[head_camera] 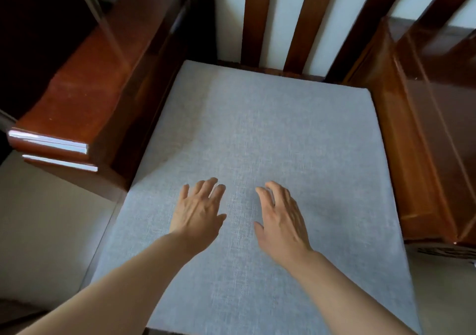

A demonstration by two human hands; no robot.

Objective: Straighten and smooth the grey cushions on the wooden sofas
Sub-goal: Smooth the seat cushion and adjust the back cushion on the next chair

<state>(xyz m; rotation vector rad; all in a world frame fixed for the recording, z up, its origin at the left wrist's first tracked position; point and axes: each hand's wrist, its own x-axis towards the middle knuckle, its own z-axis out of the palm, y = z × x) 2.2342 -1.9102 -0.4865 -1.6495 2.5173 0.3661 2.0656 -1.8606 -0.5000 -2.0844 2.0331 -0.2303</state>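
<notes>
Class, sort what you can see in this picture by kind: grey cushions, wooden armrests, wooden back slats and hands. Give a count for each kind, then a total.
Grey cushions: 1, the grey cushion
Wooden armrests: 2, the left armrest and the right armrest
Wooden back slats showing: 3, at and
Hands: 2, the left hand and the right hand
Total: 8

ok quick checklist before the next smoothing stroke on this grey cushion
1. Both hands free: left hand and right hand hold nothing, ok.
2. Palms down over the grey cushion, side by side near its middle: ok; actual contact cannot tell.
3. Surface ahead of the fingers: no wrinkles or objects show, ok.
4. Back edge against the wooden back slats: roughly parallel, ok.
5. Fit between left armrest and right armrest: sits between them, ok.
6. Front edge alignment: out of frame, cannot tell.
</notes>
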